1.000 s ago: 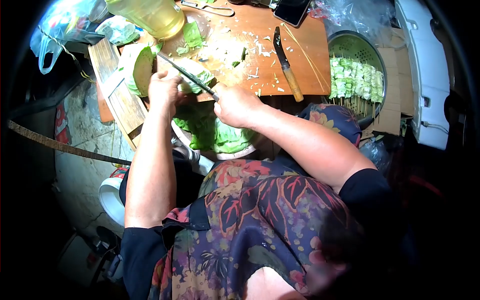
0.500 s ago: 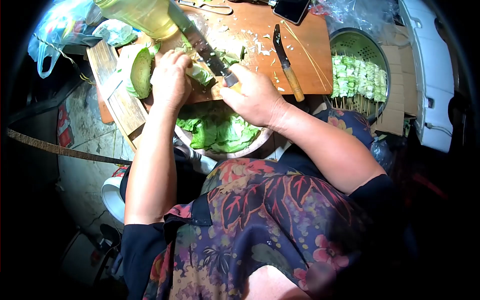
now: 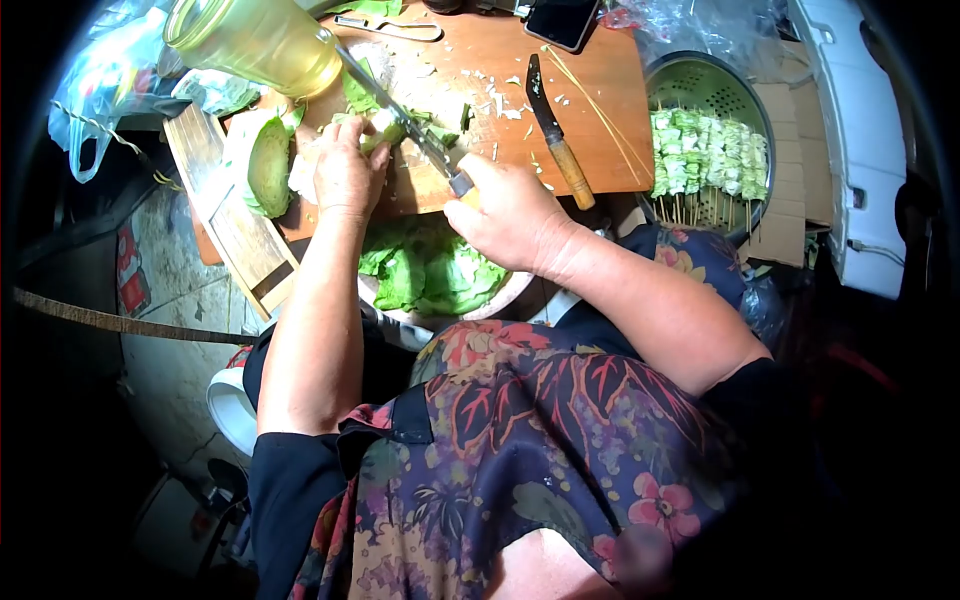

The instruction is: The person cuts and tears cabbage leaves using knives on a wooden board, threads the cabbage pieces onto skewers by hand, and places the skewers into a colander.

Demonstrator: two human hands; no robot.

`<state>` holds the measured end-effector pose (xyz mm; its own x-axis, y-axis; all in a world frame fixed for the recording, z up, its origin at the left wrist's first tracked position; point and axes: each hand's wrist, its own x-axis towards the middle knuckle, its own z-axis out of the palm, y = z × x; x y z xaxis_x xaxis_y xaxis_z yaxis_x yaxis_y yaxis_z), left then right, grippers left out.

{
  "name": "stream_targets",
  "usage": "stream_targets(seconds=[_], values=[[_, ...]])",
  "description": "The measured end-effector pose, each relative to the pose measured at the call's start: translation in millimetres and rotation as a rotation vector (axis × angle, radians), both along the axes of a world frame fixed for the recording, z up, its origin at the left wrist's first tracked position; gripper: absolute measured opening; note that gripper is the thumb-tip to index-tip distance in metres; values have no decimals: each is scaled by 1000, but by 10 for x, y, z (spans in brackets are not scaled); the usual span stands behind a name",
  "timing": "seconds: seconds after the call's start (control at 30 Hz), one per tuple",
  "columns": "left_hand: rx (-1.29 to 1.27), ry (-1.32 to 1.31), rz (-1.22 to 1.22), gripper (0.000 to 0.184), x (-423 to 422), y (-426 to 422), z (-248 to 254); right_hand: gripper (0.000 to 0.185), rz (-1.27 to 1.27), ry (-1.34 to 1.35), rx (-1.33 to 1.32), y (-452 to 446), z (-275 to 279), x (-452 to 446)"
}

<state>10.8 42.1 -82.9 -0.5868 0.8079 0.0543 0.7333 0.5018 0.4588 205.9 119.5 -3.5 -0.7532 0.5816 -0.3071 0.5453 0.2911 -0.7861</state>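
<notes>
My right hand [image 3: 510, 215] is wrapped round the pale handle of a long knife [image 3: 408, 120], whose blade slants up and away to the left over the cutting board [image 3: 505, 55]. Just left of the blade, my left hand [image 3: 348, 168] presses curled fingers on a piece of green cabbage [image 3: 384, 128]. Its fingertips are close to the blade, and part of the piece is hidden by them. Cut leaf bits lie beyond the blade. A larger wedge of cabbage [image 3: 266, 168] sits left of my left hand. Loose cabbage leaves [image 3: 435, 270] fill a bowl below the board's near edge.
A second knife [image 3: 555, 130] with a wooden handle lies on the board beside thin skewers [image 3: 600, 95]. Skewered cabbage [image 3: 710, 150] rests in a metal colander [image 3: 752, 95] at right. A yellowish clear container [image 3: 255, 45], a peeler [image 3: 390, 27] and a phone [image 3: 560, 20] are at the back.
The knife blade has turned more edge-on, and my left fingers have shifted on the cabbage piece. The cabbage wedge sits a little differently. The whole view has moved slightly.
</notes>
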Motion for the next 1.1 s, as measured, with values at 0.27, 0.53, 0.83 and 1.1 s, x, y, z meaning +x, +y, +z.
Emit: stream_targets(seconds=[0.27,0.53,0.83,1.1], values=[[96,-14,-2,33,-8,57,-60,25,115,-208,38,16,36,70],[63,-50,-12,26,-12,114,-17,26,225,-315,-4,165,180,5],[50,-84,-17,23,-39,109,-15,29,332,-406,-58,263,205,-235],[148,11,2,25,21,-96,-112,28,164,-313,22,103,-190,-81]])
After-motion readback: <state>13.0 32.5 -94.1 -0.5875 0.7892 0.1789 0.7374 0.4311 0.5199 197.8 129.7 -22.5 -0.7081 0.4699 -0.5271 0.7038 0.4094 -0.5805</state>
